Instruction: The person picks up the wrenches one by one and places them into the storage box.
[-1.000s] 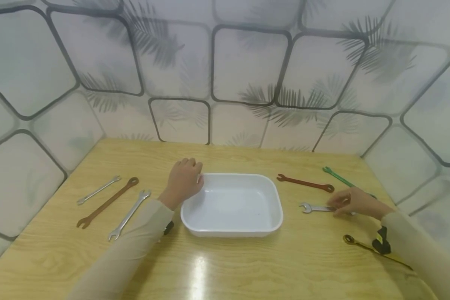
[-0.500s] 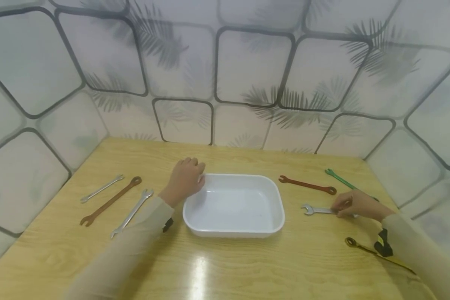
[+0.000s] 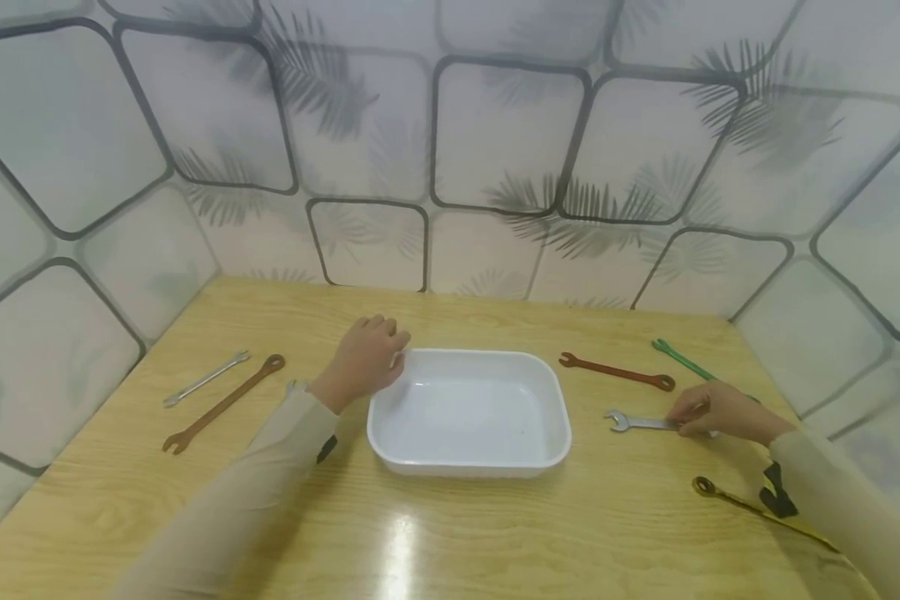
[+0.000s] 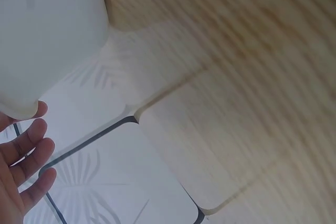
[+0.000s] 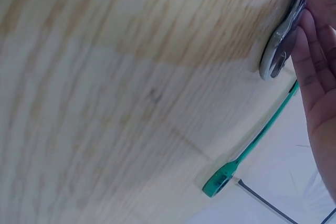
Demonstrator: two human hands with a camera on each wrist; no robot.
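A white rectangular tray (image 3: 468, 412) stands mid-table. My left hand (image 3: 363, 362) pinches its far-left corner between thumb and fingers; the left wrist view shows the tray's outer wall (image 4: 52, 30) and the other fingers (image 4: 34, 156) spread loosely below the rim. To the right, my right hand (image 3: 723, 410) pinches a silver wrench (image 3: 641, 422) by the shank, and the wrench lies on the table with its open jaw toward the tray. In the right wrist view the wrench's ring end (image 5: 278, 56) shows beside the fingertips, with a green wrench (image 5: 252, 145) beyond.
A red wrench (image 3: 617, 372) lies behind the right hand, and a gold wrench (image 3: 757, 510) partly under the right forearm. On the left are a small silver wrench (image 3: 206, 379) and a brown wrench (image 3: 225, 404). Another silver wrench (image 3: 292, 387) is mostly hidden by the left sleeve. Patterned walls enclose the table (image 3: 495, 542).
The left forearm and wrist have shifted slightly left, covering most of a silver wrench that showed before. The right hand keeps its pinch on the silver wrench. The head view has drifted slightly.
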